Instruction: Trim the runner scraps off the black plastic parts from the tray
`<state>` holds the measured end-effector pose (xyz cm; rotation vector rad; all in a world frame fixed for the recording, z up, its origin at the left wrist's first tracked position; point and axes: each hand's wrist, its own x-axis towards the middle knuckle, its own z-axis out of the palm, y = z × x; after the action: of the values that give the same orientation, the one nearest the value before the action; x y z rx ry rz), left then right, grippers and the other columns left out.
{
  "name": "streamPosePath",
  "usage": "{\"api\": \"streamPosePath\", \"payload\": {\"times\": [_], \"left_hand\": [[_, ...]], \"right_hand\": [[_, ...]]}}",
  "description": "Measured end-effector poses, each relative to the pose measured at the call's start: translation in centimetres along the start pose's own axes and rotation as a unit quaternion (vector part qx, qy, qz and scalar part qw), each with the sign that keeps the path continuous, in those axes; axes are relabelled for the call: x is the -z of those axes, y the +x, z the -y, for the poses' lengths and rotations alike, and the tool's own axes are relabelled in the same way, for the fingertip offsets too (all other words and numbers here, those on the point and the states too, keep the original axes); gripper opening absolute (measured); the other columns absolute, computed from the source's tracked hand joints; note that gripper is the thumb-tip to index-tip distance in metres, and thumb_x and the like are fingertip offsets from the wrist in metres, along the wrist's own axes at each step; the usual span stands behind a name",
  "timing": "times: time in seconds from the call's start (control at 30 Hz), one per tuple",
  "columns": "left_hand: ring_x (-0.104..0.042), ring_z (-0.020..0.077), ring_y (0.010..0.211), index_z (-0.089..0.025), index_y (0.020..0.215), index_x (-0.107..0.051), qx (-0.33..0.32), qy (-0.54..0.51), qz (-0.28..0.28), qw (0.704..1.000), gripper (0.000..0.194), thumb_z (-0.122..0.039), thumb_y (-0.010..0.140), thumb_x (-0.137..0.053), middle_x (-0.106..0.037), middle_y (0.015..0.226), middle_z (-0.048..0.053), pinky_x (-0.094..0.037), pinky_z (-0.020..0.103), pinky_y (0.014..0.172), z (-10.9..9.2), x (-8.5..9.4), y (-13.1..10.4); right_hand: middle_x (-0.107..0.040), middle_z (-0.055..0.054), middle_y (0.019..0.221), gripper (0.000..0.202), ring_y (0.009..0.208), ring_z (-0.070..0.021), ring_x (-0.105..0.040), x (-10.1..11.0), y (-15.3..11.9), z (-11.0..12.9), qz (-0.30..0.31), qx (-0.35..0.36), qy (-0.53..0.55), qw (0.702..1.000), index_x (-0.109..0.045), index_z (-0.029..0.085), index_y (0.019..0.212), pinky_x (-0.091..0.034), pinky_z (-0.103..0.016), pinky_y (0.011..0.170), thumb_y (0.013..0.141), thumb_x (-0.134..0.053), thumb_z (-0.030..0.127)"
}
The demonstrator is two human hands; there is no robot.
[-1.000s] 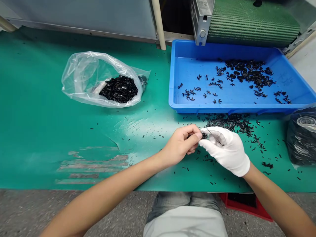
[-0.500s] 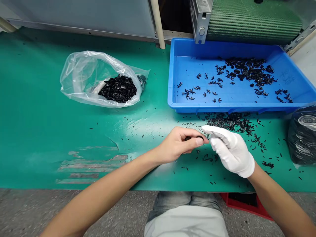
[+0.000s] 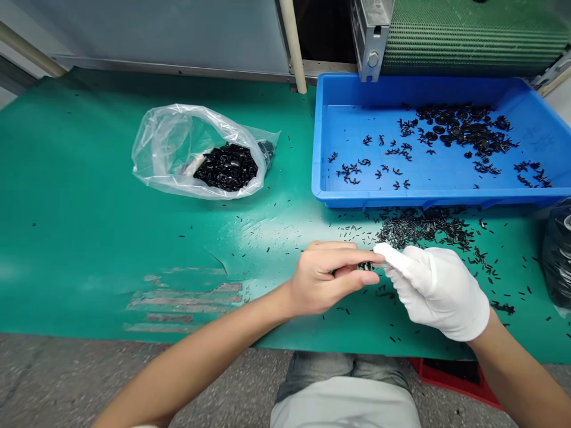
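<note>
My bare left hand is closed on a small black part, pinched between thumb and fingers above the green table. My right hand, in a white glove, meets it from the right with its fingers pressed together at the left fingertips. What the gloved fingers hold, if anything, is too small to make out. Just beyond the hands lies a pile of short black pins. Behind the pile, a blue tray holds black round pieces and small branched pieces.
On the green table, an open clear bag of black parts lies left of the tray. A dark bag stands at the right edge. Behind the tray is a green conveyor belt. A red bin is below the table.
My left hand has turned, its fingers now straighter over the black part. My gloved right hand has closed in and touches the left fingertips. The whole view has shifted slightly.
</note>
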<state>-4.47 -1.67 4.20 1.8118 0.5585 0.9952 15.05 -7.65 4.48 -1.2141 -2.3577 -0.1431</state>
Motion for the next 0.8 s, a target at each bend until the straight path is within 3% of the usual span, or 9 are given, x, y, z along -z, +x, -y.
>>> {"api": "streamPosePath", "payload": {"times": [0.23, 0.43, 0.53, 0.6, 0.7, 0.8], "left_hand": [[-0.033, 0.009, 0.041, -0.018, 0.083, -0.076, -0.005, 0.016, -0.021, 1.0, 0.028, -0.042, 0.084, -0.061, -0.035, 0.043, -0.005, -0.036, 0.024, 0.044, 0.3, -0.2, -0.2], [-0.036, 0.008, 0.042, -0.019, 0.087, -0.075, -0.061, 0.027, -0.037, 0.997, 0.014, -0.025, 0.084, -0.064, -0.038, 0.045, -0.006, -0.036, 0.022, 0.045, 0.4, -0.3, -0.2], [-0.04, 0.0084, 0.043, -0.019, 0.091, -0.074, -0.085, 0.07, -0.074, 0.991, 0.013, -0.02, 0.084, -0.063, -0.043, 0.047, -0.005, -0.037, 0.021, 0.045, 0.3, -0.8, -0.8], [-0.045, 0.0098, 0.046, -0.02, 0.093, -0.072, -0.064, 0.114, -0.116, 0.985, 0.015, -0.024, 0.086, -0.06, -0.05, 0.051, -0.003, -0.04, 0.022, 0.047, 0.2, -1.5, -1.3], [-0.05, 0.0118, 0.049, -0.02, 0.094, -0.071, -0.022, 0.159, -0.158, 0.974, 0.02, -0.031, 0.09, -0.055, -0.058, 0.057, 0.0, -0.043, 0.024, 0.05, 0.4, -2.4, -2.2], [-0.048, 0.0113, 0.046, -0.019, 0.095, -0.069, -0.003, 0.14, -0.183, 0.973, 0.025, -0.035, 0.092, -0.051, -0.054, 0.053, -0.002, -0.043, 0.025, 0.051, 0.8, -2.7, -2.4]], "right_hand": [[-0.048, 0.005, 0.055, 0.055, 0.043, -0.0128, -0.037, 0.2, 0.2, 0.1, -0.013, 0.001, -0.034, 0.999, -0.04, 0.018, 0.137, -0.023, -0.029, 0.047, 0.082, -0.047, 0.015], [-0.047, 0.003, 0.052, 0.04, 0.043, -0.0127, -0.037, 0.4, 0.4, 0.4, -0.019, 0.004, -0.092, 0.996, -0.052, 0.015, 0.124, -0.021, -0.03, 0.046, 0.084, -0.048, 0.015], [-0.048, 0.003, 0.051, 0.044, 0.043, -0.013, -0.04, -0.2, 0.2, 1.2, -0.034, -0.016, -0.128, 0.991, -0.05, 0.014, 0.128, -0.022, -0.03, 0.046, 0.084, -0.046, 0.013], [-0.05, 0.002, 0.051, 0.049, 0.042, -0.0129, -0.041, -1.0, -0.1, 2.0, -0.049, -0.051, -0.138, 0.988, -0.046, 0.014, 0.133, -0.023, -0.03, 0.045, 0.084, -0.047, 0.012], [-0.06, -0.001, 0.059, 0.044, 0.045, -0.0134, -0.049, -2.1, -0.1, 3.1, -0.094, -0.109, -0.056, 0.988, -0.052, 0.015, 0.129, -0.03, -0.028, 0.046, 0.086, -0.047, 0.011], [-0.067, -0.005, 0.072, 0.027, 0.058, -0.0147, -0.059, -2.0, 0.8, 3.5, -0.075, -0.176, 0.194, 0.962, -0.065, 0.019, 0.105, -0.042, -0.026, 0.053, 0.091, -0.043, 0.015]]}}
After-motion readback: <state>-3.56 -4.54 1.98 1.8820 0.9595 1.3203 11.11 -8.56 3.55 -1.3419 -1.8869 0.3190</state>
